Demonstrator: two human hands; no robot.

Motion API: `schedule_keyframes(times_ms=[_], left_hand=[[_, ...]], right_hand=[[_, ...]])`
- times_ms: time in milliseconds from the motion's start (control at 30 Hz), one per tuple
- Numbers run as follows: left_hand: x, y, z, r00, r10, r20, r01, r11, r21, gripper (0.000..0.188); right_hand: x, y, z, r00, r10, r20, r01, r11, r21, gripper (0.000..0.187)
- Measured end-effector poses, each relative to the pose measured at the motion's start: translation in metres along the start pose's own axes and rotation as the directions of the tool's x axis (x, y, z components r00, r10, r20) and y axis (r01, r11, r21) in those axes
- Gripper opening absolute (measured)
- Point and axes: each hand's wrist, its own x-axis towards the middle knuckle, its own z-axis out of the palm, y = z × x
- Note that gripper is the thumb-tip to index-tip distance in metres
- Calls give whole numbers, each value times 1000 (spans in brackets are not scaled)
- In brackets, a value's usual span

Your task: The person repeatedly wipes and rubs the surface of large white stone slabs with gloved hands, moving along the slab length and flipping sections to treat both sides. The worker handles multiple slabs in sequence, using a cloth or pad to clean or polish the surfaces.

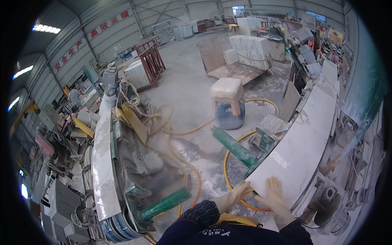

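Note:
A long white stone slab (296, 141) lies on the machine bed to my right, its near end close to my body. My right hand (272, 192) rests flat on that near end, fingers stretched out. At the slab's near left corner is my left hand (240, 192), its fingers bent against the edge; their undersides are hidden. Both hands look pale, perhaps gloved. Just beyond my left hand a green cylindrical arm (234, 147) sticks out from the bed.
On the left runs another machine bed with a pale slab (105, 163) and a green cylinder (165, 204). A yellow hose (192, 163) loops over the wet floor. Ahead stand a blue drum (230, 115) with a wrapped bundle (226, 89) and a pallet (237, 72) of white slabs. A motor (326, 198) sits at right.

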Motion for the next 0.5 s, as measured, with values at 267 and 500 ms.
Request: schedule_keyframes(times_ms=[267, 500], left_hand=[[-3, -3, 7, 997, 18, -75, -6, 986, 168, 61], [-47, -25, -114, 876, 395, -277, -223, 840, 494, 60]], right_hand=[[0, 31, 61, 967, -110, -231, 23, 936, -351, 93], [3, 33, 58, 973, -83, -216, 7, 944, -330, 82]])
